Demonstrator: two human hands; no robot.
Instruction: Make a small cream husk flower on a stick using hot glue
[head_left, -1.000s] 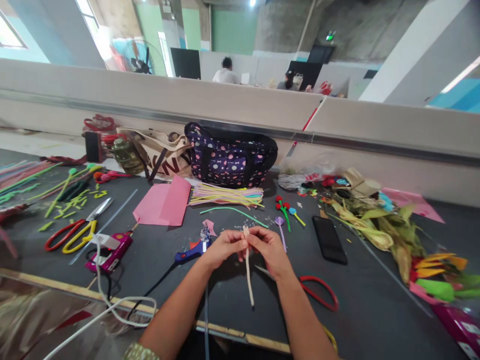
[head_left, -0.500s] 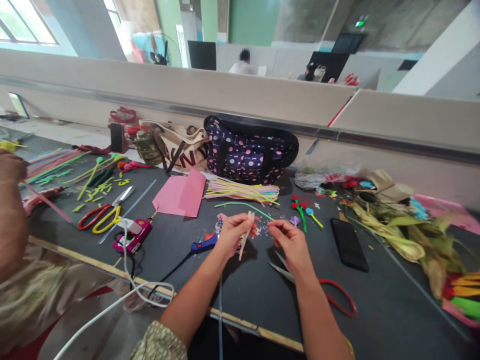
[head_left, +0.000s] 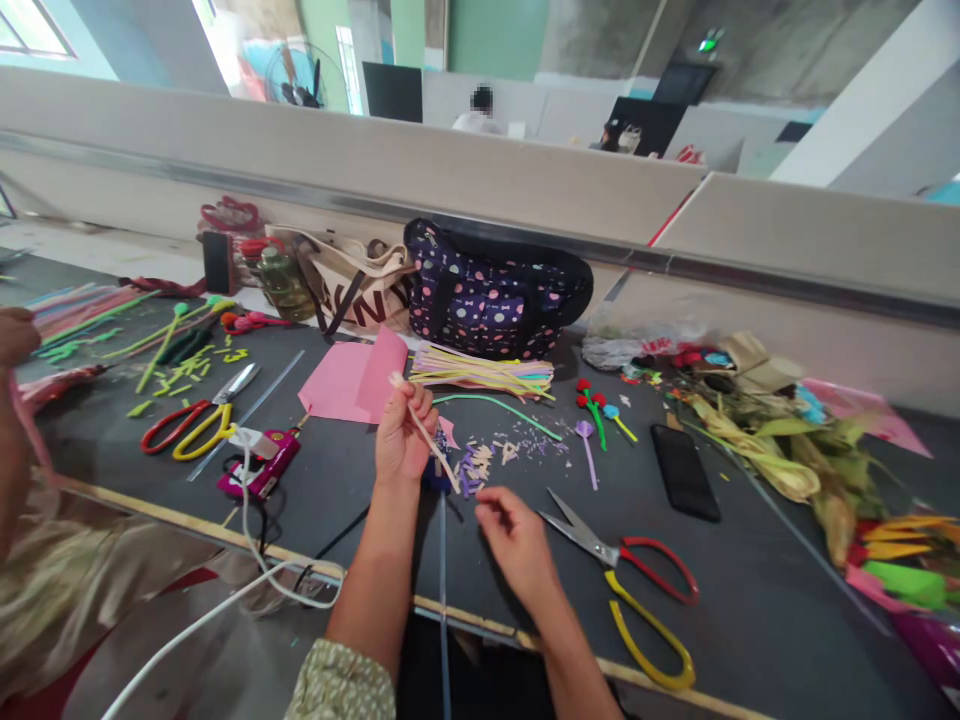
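My right hand point(head_left: 517, 540) has let go and dropped toward the table's near edge, fingers loosely curled; my left hand point(head_left: 403, 430) pinches the light, bendy cream stem point(head_left: 424, 432) mid-length.

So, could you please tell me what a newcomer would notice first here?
Probably the left hand at the table's middle, gripping a pale stick above a scatter of paper scraps. Just right of the empty right hand lie red-and-yellow scissors, and a dotted dark bag stands against the back wall.
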